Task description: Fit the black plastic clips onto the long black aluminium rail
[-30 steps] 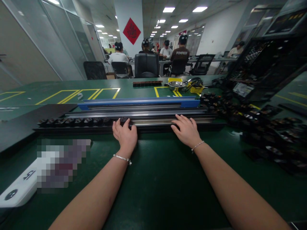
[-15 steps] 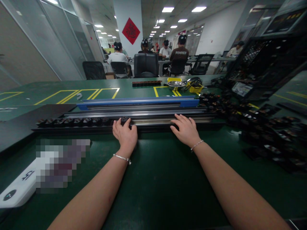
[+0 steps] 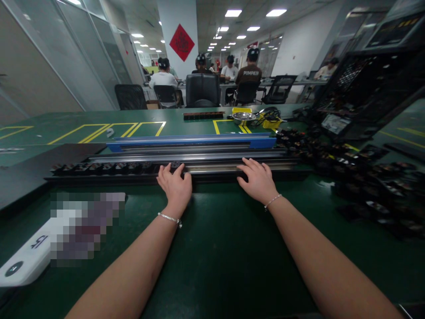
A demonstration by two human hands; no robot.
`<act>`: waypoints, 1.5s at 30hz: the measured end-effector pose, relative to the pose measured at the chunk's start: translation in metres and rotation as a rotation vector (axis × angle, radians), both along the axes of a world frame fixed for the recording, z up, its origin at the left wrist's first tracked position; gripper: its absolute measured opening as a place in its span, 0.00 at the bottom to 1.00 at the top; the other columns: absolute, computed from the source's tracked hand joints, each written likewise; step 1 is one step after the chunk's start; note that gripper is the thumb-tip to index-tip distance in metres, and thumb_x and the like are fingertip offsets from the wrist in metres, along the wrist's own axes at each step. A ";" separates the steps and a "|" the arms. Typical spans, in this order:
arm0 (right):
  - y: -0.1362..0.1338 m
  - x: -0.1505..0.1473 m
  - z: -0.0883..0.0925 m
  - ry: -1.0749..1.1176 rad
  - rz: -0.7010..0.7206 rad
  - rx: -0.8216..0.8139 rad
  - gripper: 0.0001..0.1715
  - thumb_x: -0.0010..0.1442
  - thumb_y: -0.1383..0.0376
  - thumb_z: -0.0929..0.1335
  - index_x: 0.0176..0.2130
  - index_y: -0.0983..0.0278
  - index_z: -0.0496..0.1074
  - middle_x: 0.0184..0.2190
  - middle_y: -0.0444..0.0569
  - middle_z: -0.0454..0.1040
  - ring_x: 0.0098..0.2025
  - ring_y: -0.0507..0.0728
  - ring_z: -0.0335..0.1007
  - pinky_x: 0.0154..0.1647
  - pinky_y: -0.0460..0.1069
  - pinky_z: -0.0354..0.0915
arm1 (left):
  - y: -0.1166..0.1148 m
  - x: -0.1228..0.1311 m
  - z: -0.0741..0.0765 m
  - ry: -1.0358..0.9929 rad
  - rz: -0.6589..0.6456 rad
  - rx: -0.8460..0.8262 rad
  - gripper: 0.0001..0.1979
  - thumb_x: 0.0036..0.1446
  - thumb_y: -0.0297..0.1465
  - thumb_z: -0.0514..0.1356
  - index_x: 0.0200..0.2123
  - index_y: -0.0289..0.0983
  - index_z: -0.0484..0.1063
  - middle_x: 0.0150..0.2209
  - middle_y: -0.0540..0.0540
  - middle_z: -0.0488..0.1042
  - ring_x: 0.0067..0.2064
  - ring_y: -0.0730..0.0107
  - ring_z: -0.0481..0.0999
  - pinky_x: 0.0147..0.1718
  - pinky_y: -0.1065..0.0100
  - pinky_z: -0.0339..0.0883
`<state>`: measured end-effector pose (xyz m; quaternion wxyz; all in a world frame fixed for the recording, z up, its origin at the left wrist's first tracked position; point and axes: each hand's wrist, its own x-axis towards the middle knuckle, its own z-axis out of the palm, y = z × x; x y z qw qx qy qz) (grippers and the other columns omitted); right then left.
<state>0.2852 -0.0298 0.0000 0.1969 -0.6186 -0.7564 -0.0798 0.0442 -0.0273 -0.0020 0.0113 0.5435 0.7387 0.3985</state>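
Note:
A long dark rail (image 3: 212, 178) lies across the green table, with a row of small black parts (image 3: 104, 167) seated along its left stretch. At the right end of that row, my left hand (image 3: 175, 186) rests its spread fingers on the rail, by a black part. My right hand (image 3: 257, 179) lies farther right with its fingers apart, touching the rail's bare section. Neither hand wraps round anything. Behind the rail are a silver metal strip (image 3: 199, 157) and a blue bar (image 3: 192, 140).
A heap of black parts (image 3: 381, 186) covers the table's right side, beside a black open case (image 3: 358, 88). A white object (image 3: 26, 261) lies at the left front. Farther back are a metal bowl (image 3: 244, 118) and a dark strip (image 3: 203, 116). People sit beyond.
My left hand has shifted very slightly to the right along the rail. My right hand is almost where it was.

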 end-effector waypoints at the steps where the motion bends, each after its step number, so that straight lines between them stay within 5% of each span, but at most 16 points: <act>1: 0.000 0.000 0.000 -0.001 0.001 -0.001 0.22 0.57 0.59 0.63 0.50 0.58 0.70 0.61 0.49 0.60 0.63 0.61 0.52 0.61 0.64 0.45 | 0.000 0.000 0.000 0.001 -0.002 0.002 0.19 0.52 0.32 0.54 0.47 0.39 0.75 0.58 0.39 0.62 0.65 0.49 0.50 0.62 0.46 0.41; 45: 0.001 0.001 -0.001 -0.019 0.012 0.003 0.22 0.57 0.59 0.62 0.51 0.57 0.69 0.61 0.49 0.60 0.63 0.62 0.52 0.60 0.64 0.46 | -0.002 0.005 0.000 0.047 -0.072 0.006 0.18 0.52 0.32 0.54 0.46 0.42 0.76 0.57 0.40 0.63 0.65 0.50 0.50 0.63 0.42 0.36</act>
